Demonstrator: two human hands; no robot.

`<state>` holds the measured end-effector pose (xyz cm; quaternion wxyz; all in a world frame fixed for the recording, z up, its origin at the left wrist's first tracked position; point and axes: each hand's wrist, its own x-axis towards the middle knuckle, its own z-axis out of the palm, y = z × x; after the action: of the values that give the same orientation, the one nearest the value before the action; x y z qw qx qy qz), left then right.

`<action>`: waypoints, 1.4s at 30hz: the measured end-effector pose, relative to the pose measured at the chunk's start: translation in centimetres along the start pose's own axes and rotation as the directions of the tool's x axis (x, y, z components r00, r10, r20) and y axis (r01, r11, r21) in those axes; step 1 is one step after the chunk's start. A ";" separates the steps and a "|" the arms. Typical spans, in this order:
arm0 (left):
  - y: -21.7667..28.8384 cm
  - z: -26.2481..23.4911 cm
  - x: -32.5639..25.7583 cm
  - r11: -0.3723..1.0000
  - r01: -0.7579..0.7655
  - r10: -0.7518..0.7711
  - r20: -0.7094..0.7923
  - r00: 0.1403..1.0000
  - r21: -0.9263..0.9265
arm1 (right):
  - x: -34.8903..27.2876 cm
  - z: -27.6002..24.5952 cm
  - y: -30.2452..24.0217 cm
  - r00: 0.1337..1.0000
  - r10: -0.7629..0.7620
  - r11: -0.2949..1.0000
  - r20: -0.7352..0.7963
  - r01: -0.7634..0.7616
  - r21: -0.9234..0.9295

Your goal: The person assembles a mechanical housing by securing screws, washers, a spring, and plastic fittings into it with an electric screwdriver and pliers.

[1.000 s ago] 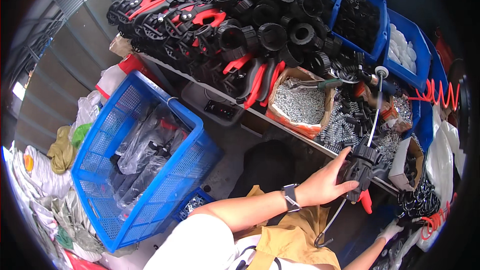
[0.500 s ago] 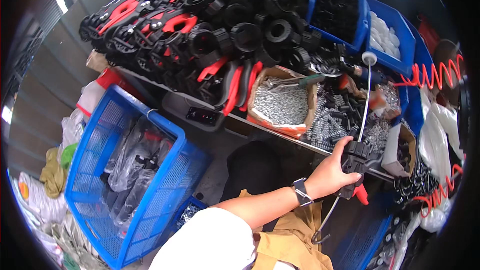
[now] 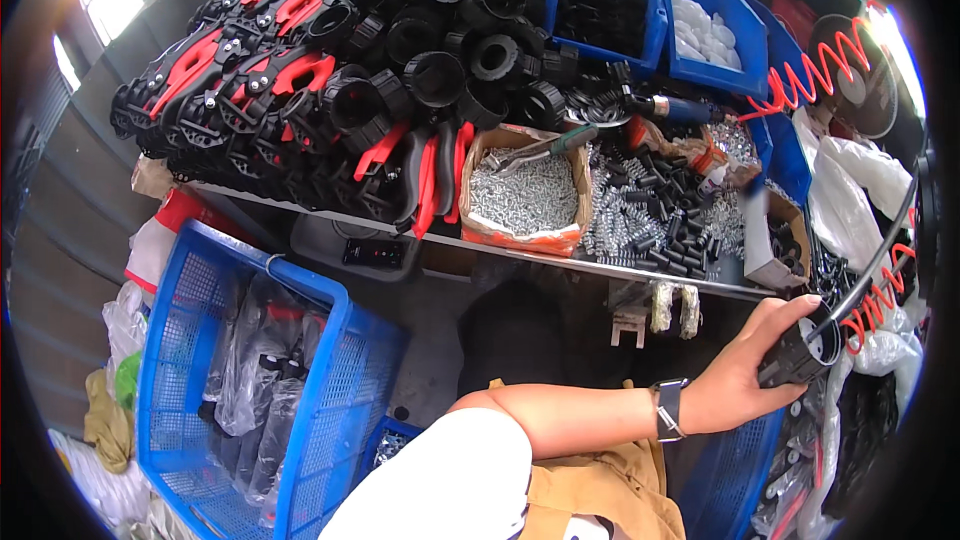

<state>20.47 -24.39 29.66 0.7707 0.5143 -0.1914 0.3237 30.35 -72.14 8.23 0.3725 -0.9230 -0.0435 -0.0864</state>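
Observation:
My left hand [image 3: 745, 370], with a watch on its wrist, reaches across to the right side. Its fingers and thumb are closed around a black hollow cylindrical part [image 3: 790, 362]. A long dark rod or tube [image 3: 888, 250] runs up to the right from beside the part's round end; whether they are joined I cannot tell. My hand is just in front of the bench's right end, near a small white cardboard box [image 3: 770, 240]. My right hand is out of view.
Black-and-red assemblies [image 3: 210, 70], black rings [image 3: 435, 78], a box of small metal pieces [image 3: 525, 195] and loose springs [image 3: 620, 215] crowd the bench. Behind are blue bins [image 3: 665, 15], a blue-handled power tool [image 3: 685, 108] and red coiled hose [image 3: 820, 75]. A blue crate [image 3: 345, 330] stands left.
My left hand has moved right. The metal rod with its white end disc and black-and-red fitting has left view; my hand now grips a black cylindrical part. The whole view has shifted.

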 end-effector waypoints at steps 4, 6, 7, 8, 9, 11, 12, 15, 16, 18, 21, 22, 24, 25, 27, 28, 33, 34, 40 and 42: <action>0.0 1.0 -0.5 1.000 -0.020 0.020 0.045 0.999 -0.011 | -1.6 1.4 -2.2 0.997 -0.024 0.999 0.078 0.028 -0.042; 0.0 1.4 -0.7 1.000 -0.019 0.019 0.067 0.998 -0.004 | -2.6 2.0 -3.4 0.994 -0.028 0.998 0.104 0.034 -0.061; 0.1 1.5 -0.8 1.000 0.010 -0.011 0.098 0.995 0.008 | -3.4 2.1 -3.9 0.994 -0.022 0.997 0.110 0.030 -0.069; 0.1 1.7 -0.8 0.999 0.040 -0.042 0.137 0.990 0.018 | -4.4 2.2 -4.2 0.994 -0.012 0.997 0.110 0.020 -0.076; 0.0 2.0 -0.7 0.997 0.066 -0.071 0.154 0.985 0.036 | -5.9 2.0 -4.7 0.996 0.009 0.996 0.094 -0.001 -0.084; -0.8 1.9 -0.4 0.988 0.054 -0.087 0.242 0.966 0.141 | -10.5 1.1 -4.8 0.996 0.088 0.991 0.023 -0.086 -0.107; -0.6 1.7 -0.1 0.984 0.059 -0.100 0.248 0.964 0.167 | -12.8 0.0 -5.1 0.991 0.131 0.983 -0.027 -0.133 -0.123; 0.1 2.6 0.3 0.901 0.060 -0.215 0.322 0.922 0.429 | -21.8 -5.5 -6.2 0.928 0.280 0.927 -0.245 -0.327 -0.182; 0.4 3.3 0.3 0.867 0.096 -0.289 0.337 0.896 0.489 | -25.3 -7.4 -6.9 0.885 0.332 0.892 -0.327 -0.407 -0.195; -0.7 4.5 0.1 0.783 -0.176 -0.194 0.502 0.843 0.597 | -31.5 -10.1 -8.9 0.767 0.423 0.805 -0.483 -0.563 -0.188; -0.4 5.2 -1.2 0.703 -0.370 -0.189 0.660 0.727 0.608 | -37.8 -11.4 -13.6 0.578 0.491 0.679 -0.652 -0.723 -0.129; -0.6 5.6 -2.1 0.657 -0.474 -0.160 0.723 0.672 0.586 | -35.4 -13.9 -14.3 0.579 0.380 0.686 -0.721 -0.699 -0.200; -1.2 6.3 -3.5 0.620 -0.617 -0.095 0.827 0.554 0.485 | -29.9 -16.9 -17.9 0.594 0.317 0.716 -0.740 -0.661 -0.224; -1.2 6.6 -3.8 0.611 -0.653 -0.077 0.854 0.514 0.448 | -27.7 -17.8 -19.0 0.658 0.198 0.728 -0.727 -0.595 -0.340; -0.7 6.9 -4.0 0.563 -0.733 -0.045 0.900 0.435 0.382 | -24.8 -19.5 -20.2 0.759 -0.170 0.719 -0.628 -0.340 -0.606; -0.8 7.1 -3.9 0.527 -0.777 -0.028 0.920 0.391 0.345 | -23.9 -20.5 -21.4 0.780 -0.194 0.726 -0.595 -0.294 -0.622; -1.1 7.7 -3.5 0.285 -0.927 0.137 0.947 0.290 0.243 | -20.6 -23.4 -23.4 0.870 -0.421 0.694 -0.258 0.126 -0.709; -1.1 7.9 -3.0 0.251 -0.936 0.148 0.946 0.288 0.245 | -19.4 -23.2 -24.9 0.888 -0.421 0.647 -0.184 0.153 -0.747; -1.3 15.8 -1.1 0.905 -0.033 -0.407 0.888 0.212 0.423 | -13.6 -14.7 -31.6 0.789 -0.614 0.265 0.010 0.218 -0.939; -2.8 15.2 -0.4 0.856 0.281 -0.479 0.870 0.114 0.434 | -12.5 -14.4 -30.8 0.733 -0.678 0.247 0.048 0.289 -0.925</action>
<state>22.74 -39.18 33.54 0.4958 0.6917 -0.4575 -0.2577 11.78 -60.23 36.94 -0.2191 -0.8750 -0.2098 -0.3773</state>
